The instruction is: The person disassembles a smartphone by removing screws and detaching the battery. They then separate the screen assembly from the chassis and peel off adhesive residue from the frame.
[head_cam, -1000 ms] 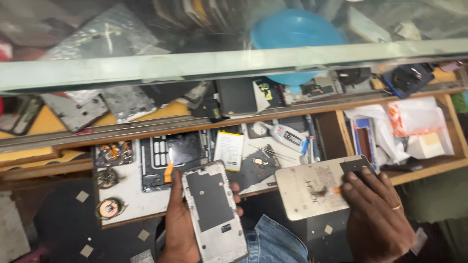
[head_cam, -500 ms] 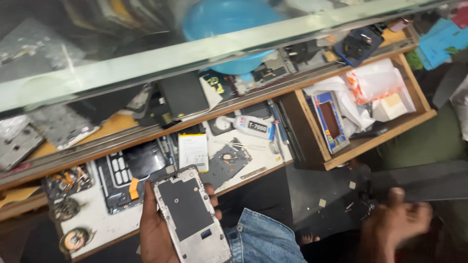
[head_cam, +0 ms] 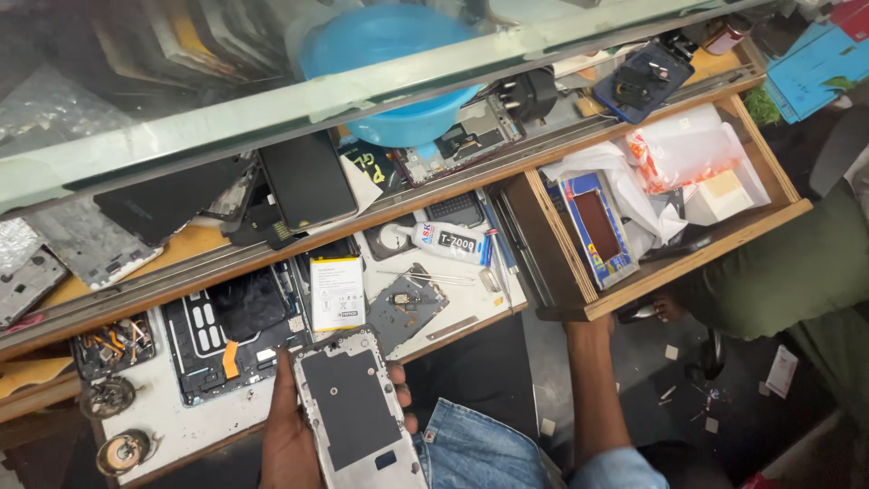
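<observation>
Left hand (head_cam: 294,426), lower left of the frame: grasps a phone frame (head_cam: 358,412) from beneath, bare metal back plate facing up, fingers wrapped round both long edges; held just below the white work tray (head_cam: 181,417).

Right hand: gone from view. A second ago it lay flat on a pale back panel at lower centre; now only the right forearm (head_cam: 593,389) shows, reaching up under the open wooden drawer (head_cam: 674,263) at right, which has come fully into frame. Whether that hand is open or closed cannot be told. The pale panel no longer shows.

On the tray: white battery (head_cam: 337,292), grey phone board (head_cam: 405,310), glue tube (head_cam: 434,240). Above: blue bowl (head_cam: 389,54) behind the glass counter.
</observation>
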Demonstrator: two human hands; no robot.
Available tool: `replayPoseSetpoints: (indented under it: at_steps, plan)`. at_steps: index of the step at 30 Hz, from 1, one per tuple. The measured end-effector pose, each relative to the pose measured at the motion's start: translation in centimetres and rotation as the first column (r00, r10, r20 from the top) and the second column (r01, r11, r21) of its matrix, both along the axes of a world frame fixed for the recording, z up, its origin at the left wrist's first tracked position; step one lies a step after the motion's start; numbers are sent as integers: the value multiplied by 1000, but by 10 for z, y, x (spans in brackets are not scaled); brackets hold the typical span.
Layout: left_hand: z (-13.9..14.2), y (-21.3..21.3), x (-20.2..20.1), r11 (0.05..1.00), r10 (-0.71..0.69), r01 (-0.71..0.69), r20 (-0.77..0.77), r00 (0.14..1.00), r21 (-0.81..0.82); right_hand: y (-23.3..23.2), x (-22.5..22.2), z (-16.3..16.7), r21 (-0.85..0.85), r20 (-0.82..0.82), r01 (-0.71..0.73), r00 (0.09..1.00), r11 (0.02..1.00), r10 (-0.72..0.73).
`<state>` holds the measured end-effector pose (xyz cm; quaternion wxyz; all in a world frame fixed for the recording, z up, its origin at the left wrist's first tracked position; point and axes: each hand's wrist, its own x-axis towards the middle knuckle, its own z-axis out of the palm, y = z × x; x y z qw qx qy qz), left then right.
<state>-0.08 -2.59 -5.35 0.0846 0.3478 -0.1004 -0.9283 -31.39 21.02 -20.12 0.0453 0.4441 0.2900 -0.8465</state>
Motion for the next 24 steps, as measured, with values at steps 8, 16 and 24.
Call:
replayPoseSetpoints:
  at_steps: [8, 16, 24]
  plan:
    - [-15, 15, -9, 992, -50, 64, -123, 991, 111, -24, -37, 6, 140, 55, 181, 980, 973, -190]
    - [-18, 24, -29, 977, -136, 172, -254, 958, 123, -63, -78, -3, 278, 29, 297, 948, 914, -316]
    - [-16, 18, -17, 978, -96, 138, -250, 963, 156, -146, -114, 35, 343, -51, 326, 943, 881, -329]
